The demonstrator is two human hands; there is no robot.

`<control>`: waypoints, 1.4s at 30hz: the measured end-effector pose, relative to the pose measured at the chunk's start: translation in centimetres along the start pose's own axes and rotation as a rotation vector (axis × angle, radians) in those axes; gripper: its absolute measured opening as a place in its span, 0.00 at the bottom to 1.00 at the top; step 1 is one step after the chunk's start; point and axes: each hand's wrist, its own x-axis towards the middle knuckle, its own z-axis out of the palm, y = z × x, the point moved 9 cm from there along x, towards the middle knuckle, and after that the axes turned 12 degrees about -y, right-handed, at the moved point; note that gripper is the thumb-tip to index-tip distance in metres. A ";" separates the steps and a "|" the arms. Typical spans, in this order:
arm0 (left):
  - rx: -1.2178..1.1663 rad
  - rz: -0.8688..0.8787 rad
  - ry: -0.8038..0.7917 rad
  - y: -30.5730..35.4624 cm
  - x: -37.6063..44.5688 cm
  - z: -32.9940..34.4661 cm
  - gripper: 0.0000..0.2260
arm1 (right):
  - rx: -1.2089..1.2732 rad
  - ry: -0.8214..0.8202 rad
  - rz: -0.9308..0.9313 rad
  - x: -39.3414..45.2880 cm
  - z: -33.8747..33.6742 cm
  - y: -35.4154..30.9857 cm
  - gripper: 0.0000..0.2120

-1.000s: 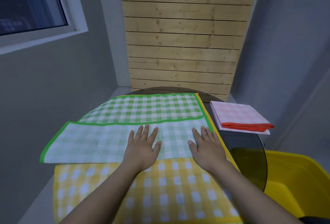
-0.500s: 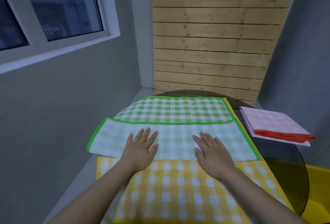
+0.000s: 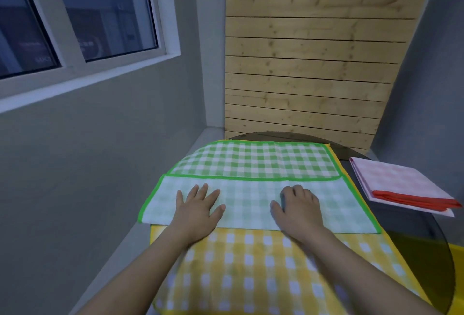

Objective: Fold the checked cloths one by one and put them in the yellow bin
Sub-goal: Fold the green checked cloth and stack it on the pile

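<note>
**Hands Positioned on Folded Green Cloth**

Both hands lay on the green-and-white checked cloth with green border (image 3: 253, 189) at frame centre. Left hand (image 3: 198, 210) rested flat, fingers straight and spread. Right hand (image 3: 297, 210) had its fingers curled at the fabric; a grip could not be confirmed. That cloth, folded once, lay on a yellow-and-white checked cloth (image 3: 251, 269) covering the round dark glass table (image 3: 424, 244). A folded pink checked cloth with red edge (image 3: 399, 184) sat at right. The yellow plastic bin (image 3: 458, 277) showed at the lower right edge.
</note>
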 end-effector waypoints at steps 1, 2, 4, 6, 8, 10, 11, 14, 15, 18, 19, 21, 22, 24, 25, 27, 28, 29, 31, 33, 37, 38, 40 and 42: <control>-0.032 0.013 0.043 0.4 0.3 -0.8 0.23 | 0.027 0.020 -0.010 0.4 -0.4 -0.1 0.21; -0.066 0.030 0.086 0.8 0.6 -1.6 0.22 | 0.053 0.041 -0.024 0.8 -0.8 -0.2 0.20; -0.120 0.060 0.141 1.7 1.8 -3.2 0.20 | 0.083 0.076 -0.047 2.0 -1.6 -0.3 0.16; -0.149 0.068 0.142 2.3 3.7 -4.0 0.18 | 0.084 0.090 -0.056 3.6 -2.2 -0.2 0.15; -0.150 0.072 0.129 2.8 6.0 -4.6 0.17 | 0.089 0.097 -0.063 5.7 -2.7 0.1 0.15; -0.133 0.079 0.126 3.2 8.4 -5.3 0.16 | 0.084 0.110 -0.066 7.9 -3.3 0.7 0.15; -0.125 0.082 0.130 3.4 9.7 -5.6 0.16 | 0.078 0.117 -0.062 9.0 -3.5 1.1 0.16; -0.128 0.075 0.141 3.5 13.3 -6.4 0.15 | 0.078 0.140 -0.029 12.3 -4.2 2.7 0.17; -0.131 0.065 0.142 3.4 14.4 -6.4 0.15 | 0.080 0.150 -0.017 13.4 -4.2 3.2 0.17; -0.137 0.038 0.155 3.0 17.5 -6.5 0.16 | 0.067 0.174 -0.012 16.3 -4.2 4.3 0.16; -0.132 0.031 0.151 2.8 18.5 -6.4 0.17 | 0.071 0.176 -0.016 17.2 -4.0 4.7 0.16; -0.116 0.015 0.142 2.3 20.4 -6.1 0.18 | 0.085 0.164 -0.024 18.8 -3.7 5.3 0.16; -0.105 0.009 0.139 2.1 21.2 -5.9 0.19 | 0.080 0.147 -0.024 19.6 -3.4 5.6 0.17; -0.081 0.007 0.143 1.8 22.5 -5.9 0.20 | 0.066 0.096 -0.015 21.1 -2.8 6.2 0.19; -0.072 0.009 0.151 1.7 23.0 -6.0 0.21 | 0.069 0.075 -0.007 21.7 -2.6 6.4 0.20; -0.048 0.010 0.164 1.5 23.6 -6.3 0.22 | 0.072 0.072 0.003 22.6 -2.7 6.8 0.20; -0.034 0.007 0.170 1.4 23.9 -6.4 0.22 | 0.064 0.084 0.008 22.9 -2.9 6.9 0.20; -0.022 0.004 0.183 1.4 24.0 -6.6 0.23 | 0.052 0.100 0.015 23.0 -3.1 7.0 0.19; -0.010 0.010 0.235 1.4 23.9 -7.0 0.22 | 0.037 0.130 0.029 23.2 -3.5 7.1 0.17; -0.012 0.012 0.246 1.5 23.9 -7.3 0.22 | 0.062 0.124 0.039 23.6 -3.7 7.2 0.15; -0.109 -0.015 0.152 0.8 24.4 -7.3 0.21 | 0.183 -0.047 0.092 24.6 -3.4 8.0 0.13; -0.159 -0.022 0.137 0.6 24.6 -7.4 0.21 | 0.199 -0.076 0.104 24.8 -3.4 8.1 0.12; -0.229 -0.036 0.103 0.1 25.1 -7.5 0.21 | 0.214 -0.091 0.128 25.1 -3.5 8.2 0.11; -0.240 -0.041 0.064 0.0 25.4 -7.4 0.21 | 0.221 -0.066 0.144 25.4 -3.5 8.1 0.10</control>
